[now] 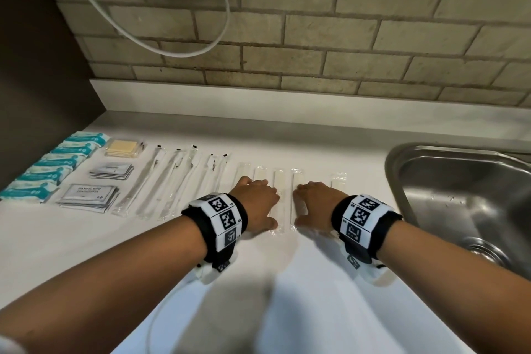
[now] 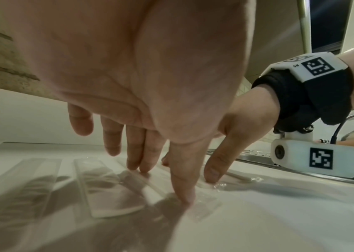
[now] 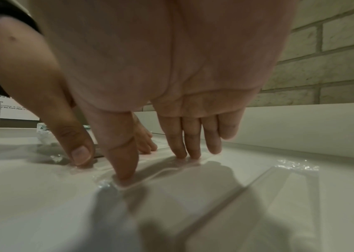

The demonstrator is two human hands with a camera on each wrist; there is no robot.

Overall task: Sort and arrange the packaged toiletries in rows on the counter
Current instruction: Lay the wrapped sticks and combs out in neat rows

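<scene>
- From the head, we are looking down and forward over the counter (image 1: pixel 201 238) toward the brick wall (image 1: pixel 316 37).
- From each wrist, we are peering low along the fingers, very close.
- All views are sharing the counter.

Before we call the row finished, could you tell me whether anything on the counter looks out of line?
One clear comb packet lies apart, nearest the sink, with a wider gap than between the others. Both the left hand and right hand press neighbouring packets flat.
</scene>
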